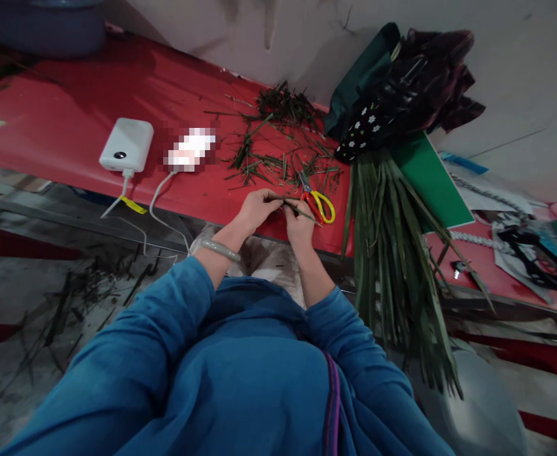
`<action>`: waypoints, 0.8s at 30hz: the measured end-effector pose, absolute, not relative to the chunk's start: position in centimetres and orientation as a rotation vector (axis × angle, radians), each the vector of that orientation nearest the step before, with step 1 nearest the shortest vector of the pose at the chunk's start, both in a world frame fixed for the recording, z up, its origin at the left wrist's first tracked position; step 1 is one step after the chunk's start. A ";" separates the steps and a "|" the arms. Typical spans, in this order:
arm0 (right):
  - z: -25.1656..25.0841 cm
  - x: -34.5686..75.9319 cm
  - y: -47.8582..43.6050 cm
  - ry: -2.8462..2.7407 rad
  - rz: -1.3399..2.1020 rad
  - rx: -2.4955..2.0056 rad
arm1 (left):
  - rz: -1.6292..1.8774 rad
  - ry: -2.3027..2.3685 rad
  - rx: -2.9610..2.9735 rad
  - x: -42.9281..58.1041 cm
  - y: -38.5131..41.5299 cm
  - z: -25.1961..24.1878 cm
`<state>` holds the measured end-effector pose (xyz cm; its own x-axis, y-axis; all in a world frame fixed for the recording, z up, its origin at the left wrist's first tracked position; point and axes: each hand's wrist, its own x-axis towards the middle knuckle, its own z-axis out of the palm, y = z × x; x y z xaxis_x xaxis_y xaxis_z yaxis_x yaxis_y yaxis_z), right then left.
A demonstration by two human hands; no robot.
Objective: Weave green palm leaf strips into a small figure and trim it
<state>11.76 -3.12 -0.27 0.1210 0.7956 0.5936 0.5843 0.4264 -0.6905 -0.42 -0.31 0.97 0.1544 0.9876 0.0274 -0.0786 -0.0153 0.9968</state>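
Note:
My left hand [256, 209] and my right hand [300, 223] meet at the near edge of the red table [69, 126]. Both are closed on a thin green leaf strip [292, 205] that runs between them. The left wrist wears a pale bangle [220, 249]. Scissors with red and yellow handles [317, 201] lie on the table just beyond my right hand. A bundle of long green leaves [392, 253] hangs over the table edge to the right of my hands.
Cut leaf scraps [283, 133] litter the table beyond my hands. A white power bank [126, 144] with cables sits to the left. A dark folded cloth [402, 82] and green board [433, 180] lie right. More scraps cover the floor [69, 297].

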 end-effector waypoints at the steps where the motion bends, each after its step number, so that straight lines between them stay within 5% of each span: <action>1: -0.3 11.8 -3.1 -1.562 0.242 -1.253 | 1.148 1.027 1.244 -0.4 -0.3 0.9; 24: -0.5 11.9 -2.9 -1.506 0.294 -1.174 | 1.020 0.945 1.055 -0.6 -1.0 2.5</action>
